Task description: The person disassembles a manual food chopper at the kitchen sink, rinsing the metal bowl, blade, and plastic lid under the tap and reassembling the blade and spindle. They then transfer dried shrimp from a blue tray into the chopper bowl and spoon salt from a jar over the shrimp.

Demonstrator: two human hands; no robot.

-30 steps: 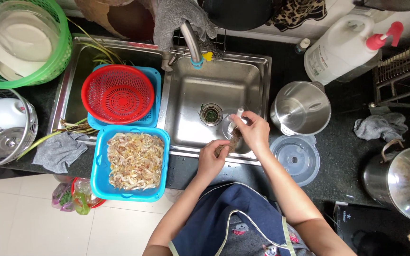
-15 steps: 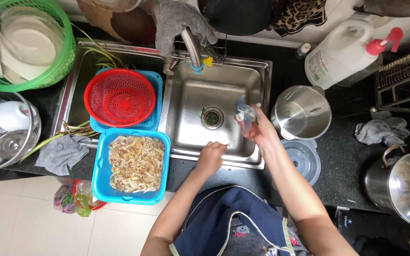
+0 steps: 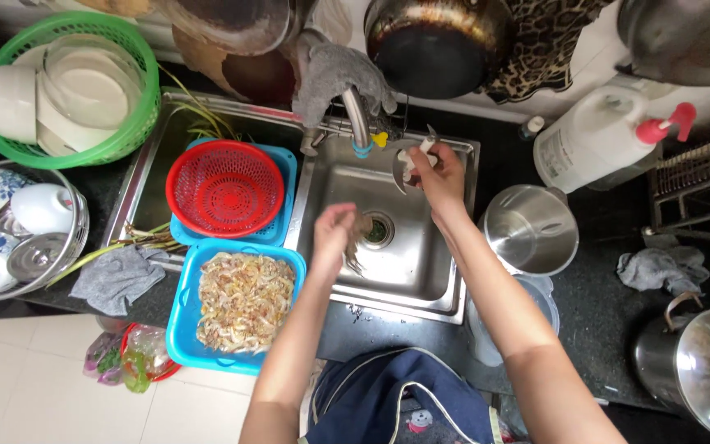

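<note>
Both hands work over the steel sink (image 3: 421,284). The right hand (image 3: 435,173) is raised toward the back rim, just right of the faucet (image 3: 357,119), with its fingers closed around a small, pale, round-edged object (image 3: 404,164); what kind of thing it is cannot be told, as the hand covers much of it, but it looks roughly upright and tilted a little toward the tap. The left hand (image 3: 334,234) hangs lower and nearer the body, above the drain (image 3: 375,232), its fingers curled shut on something small and dark that is blurred, perhaps a scrap or a scrubber. So the held object lies ahead and to the right of the left hand, a short way apart, and the right hand alone has it. Just left of the sink a red colander (image 3: 225,189) sits in a blue tub (image 3: 283,168), and in front of that a second blue tub (image 3: 181,329) holds a heap of pale shredded food (image 3: 244,300). To the right on the dark worktop (image 3: 601,329) stand an empty steel pot (image 3: 532,228), a large white pump jug (image 3: 606,140) and a lidded pot (image 3: 700,374). At far left a green basket (image 3: 129,140) holds white dishes, with bowls in a wire rack (image 3: 80,238) below it.
</note>
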